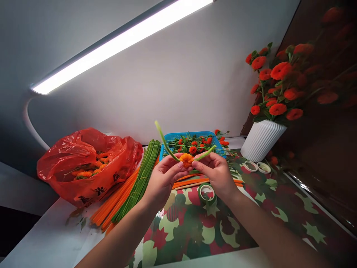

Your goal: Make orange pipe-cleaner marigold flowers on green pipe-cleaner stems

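Between my two hands is a small orange pipe-cleaner flower, held up above the table. My left hand pinches its left side between thumb and fingers. On the other side my right hand is closed at the flower's right edge, gripping a green pipe cleaner there. A green fuzzy length also rises from the left side, curving up past my left fingers. Whether both green ends are one piece is hidden behind the flower. Below my right hand lies a roll of green tape.
Behind my hands stands a blue basket of red flowers. Green pipe cleaners and orange pipe cleaners lie left, beside a red plastic bag. A white vase and tape rolls stand right. A lamp hangs overhead.
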### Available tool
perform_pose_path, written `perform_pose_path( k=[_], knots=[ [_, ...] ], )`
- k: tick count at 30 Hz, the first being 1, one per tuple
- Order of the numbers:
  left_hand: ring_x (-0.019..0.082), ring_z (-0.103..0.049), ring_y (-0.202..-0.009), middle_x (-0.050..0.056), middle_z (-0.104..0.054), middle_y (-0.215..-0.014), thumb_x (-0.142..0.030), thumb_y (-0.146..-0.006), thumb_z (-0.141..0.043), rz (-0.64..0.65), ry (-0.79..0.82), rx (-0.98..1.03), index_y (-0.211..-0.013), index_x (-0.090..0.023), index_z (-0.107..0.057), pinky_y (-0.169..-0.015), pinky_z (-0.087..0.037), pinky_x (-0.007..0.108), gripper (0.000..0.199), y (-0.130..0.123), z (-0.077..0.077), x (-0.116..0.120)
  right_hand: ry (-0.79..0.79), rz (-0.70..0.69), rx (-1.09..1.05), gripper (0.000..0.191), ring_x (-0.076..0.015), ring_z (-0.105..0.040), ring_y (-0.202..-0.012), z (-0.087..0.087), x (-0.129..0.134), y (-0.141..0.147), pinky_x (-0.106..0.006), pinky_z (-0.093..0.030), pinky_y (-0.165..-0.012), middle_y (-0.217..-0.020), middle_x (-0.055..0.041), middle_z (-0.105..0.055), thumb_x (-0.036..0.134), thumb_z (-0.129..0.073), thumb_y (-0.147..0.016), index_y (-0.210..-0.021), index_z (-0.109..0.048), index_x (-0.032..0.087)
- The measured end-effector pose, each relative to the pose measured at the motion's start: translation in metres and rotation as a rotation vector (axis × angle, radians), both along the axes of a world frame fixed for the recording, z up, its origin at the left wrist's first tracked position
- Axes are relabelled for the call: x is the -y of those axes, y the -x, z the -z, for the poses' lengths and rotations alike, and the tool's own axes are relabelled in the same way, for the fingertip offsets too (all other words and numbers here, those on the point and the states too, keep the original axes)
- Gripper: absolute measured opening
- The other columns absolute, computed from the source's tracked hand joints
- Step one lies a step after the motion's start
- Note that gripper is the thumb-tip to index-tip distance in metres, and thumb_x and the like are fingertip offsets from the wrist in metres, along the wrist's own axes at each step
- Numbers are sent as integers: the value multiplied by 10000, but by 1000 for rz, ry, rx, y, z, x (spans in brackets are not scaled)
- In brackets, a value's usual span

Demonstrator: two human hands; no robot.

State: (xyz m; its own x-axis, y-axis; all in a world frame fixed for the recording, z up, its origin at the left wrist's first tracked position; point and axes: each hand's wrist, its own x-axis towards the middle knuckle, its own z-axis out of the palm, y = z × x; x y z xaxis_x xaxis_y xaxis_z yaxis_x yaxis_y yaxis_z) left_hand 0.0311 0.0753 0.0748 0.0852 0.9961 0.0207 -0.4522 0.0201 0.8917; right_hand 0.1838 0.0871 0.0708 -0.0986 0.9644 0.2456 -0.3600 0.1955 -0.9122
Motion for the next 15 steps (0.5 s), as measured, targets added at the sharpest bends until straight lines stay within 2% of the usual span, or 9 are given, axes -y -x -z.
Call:
perform_pose_path(
  k=[3,6,12,15],
  knots=[
    [147,-716,-687,28,-737,-836,-313,-675,-815,-6,21,-13,-937,-168,-689,-685,-577,240,325,0,1,1,27,25,12,172,-162,-683,-770,-1,1,1,-315,-559,-765,-785,-12,-724,310,-796,-679,-732,-678,197],
    [139,-707,-658,8,-715,-741,-339,-675,-816,-39,34,-51,-915,-159,-696,-665,-582,229,323,-1,3,1,55,16,14,200,-161,-680,-742,-3,3,2,-309,-560,-731,-767,-8,-715,326,-799,-670,-723,-657,196],
    [146,-702,-685,48,-754,-878,-324,-679,-813,-65,-16,-154,-901,-158,-716,-661,-593,246,294,-1,3,4,137,50,4,332,-149,-660,-657,-4,6,5,-289,-547,-653,-668,29,-667,290,-862,-569,-730,-586,201],
    [137,-698,-642,42,-752,-792,-316,-649,-834,-61,30,-98,-860,-141,-722,-618,-582,210,297,-1,1,4,213,-20,-86,362,-137,-656,-634,-4,3,3,-278,-535,-653,-641,40,-671,273,-878,-534,-731,-583,200]
  ],
)
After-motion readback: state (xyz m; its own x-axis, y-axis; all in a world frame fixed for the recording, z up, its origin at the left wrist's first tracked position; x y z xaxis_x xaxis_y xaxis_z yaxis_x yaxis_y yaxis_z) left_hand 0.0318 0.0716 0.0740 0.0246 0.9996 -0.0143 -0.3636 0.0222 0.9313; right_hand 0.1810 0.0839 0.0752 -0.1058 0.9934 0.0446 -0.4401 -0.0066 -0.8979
